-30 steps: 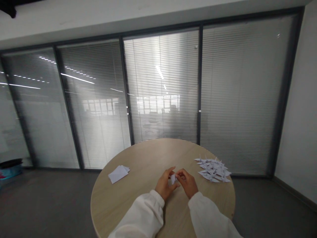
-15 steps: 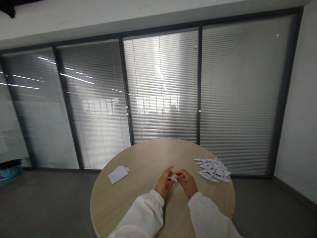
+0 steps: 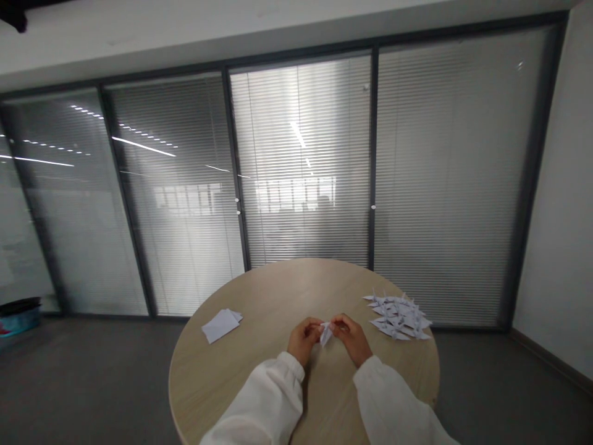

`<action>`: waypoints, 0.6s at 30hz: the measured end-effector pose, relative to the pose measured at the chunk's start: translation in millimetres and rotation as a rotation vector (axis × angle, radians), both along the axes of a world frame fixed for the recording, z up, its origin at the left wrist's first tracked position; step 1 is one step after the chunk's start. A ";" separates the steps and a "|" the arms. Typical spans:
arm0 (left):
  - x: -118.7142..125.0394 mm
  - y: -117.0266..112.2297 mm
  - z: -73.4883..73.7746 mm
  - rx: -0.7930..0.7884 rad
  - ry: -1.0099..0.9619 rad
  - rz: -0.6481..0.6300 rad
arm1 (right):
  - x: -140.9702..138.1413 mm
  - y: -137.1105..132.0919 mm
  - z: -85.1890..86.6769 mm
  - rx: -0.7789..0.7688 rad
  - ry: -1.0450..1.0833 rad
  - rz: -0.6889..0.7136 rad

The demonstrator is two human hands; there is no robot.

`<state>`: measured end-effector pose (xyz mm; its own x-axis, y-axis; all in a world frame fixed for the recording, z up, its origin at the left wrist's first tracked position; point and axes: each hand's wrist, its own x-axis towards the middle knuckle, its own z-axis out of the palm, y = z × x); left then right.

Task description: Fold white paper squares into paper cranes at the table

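Currently pinched by both the left hand and the right hand, a small folded paper is over the middle of the table, between the white sheets on the left and the pile of folded pieces on the right. Thin as it looks, it could tear or take a crooked crease if the two pinches pulled unevenly or one slipped. Its long axis seems to run near to far, the narrower tip pointing near and slightly left, though the hands cover part of its outline.
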<state>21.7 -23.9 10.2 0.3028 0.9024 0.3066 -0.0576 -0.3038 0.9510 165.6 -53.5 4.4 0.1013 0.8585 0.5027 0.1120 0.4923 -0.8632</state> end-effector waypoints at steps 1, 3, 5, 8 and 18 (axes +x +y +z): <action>-0.1 -0.2 0.6 -0.022 -0.016 -0.003 | -0.3 -0.1 0.0 -0.005 0.012 0.014; -0.7 -1.1 2.6 -0.056 -0.045 0.004 | -0.9 -0.8 0.5 -0.020 0.030 0.053; -1.6 -1.8 4.9 -0.073 -0.068 0.013 | -1.6 -2.6 2.0 -0.019 0.028 0.110; -2.4 -1.4 6.1 -0.092 -0.084 0.018 | -2.4 -5.5 4.4 0.006 0.015 0.182; -2.2 4.3 -5.6 -0.309 -0.044 -0.176 | 0.6 5.0 -5.8 0.002 0.040 0.079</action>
